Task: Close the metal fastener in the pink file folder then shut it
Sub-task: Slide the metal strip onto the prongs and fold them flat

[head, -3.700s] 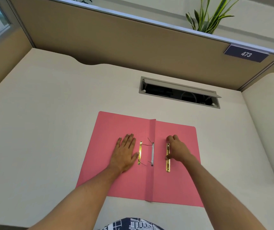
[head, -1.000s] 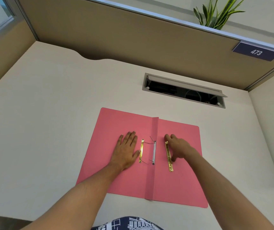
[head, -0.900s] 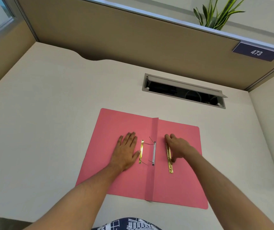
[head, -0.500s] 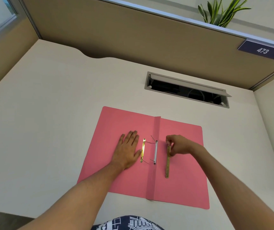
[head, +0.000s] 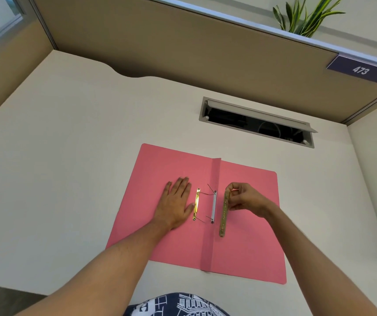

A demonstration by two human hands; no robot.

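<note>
We saw the pink folder (head: 246,242) open on the bench (head: 68,156); our left hand (head: 176,205) lay flat on it, our right hand (head: 243,199) pinching the loose brass fastener bar (head: 223,216).

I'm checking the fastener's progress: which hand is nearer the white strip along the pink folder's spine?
Right. The right hand pinches a loose gold metal bar just beside the white strip; the left hand lies flat, farther off.

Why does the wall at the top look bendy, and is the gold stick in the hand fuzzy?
Head view: the wide lens bends the partition rail near the picture's edge. The gold bar pinched by the right hand looks slightly soft, its holes hard to make out. Light is even, with faint shadows on the pink folder.
</note>
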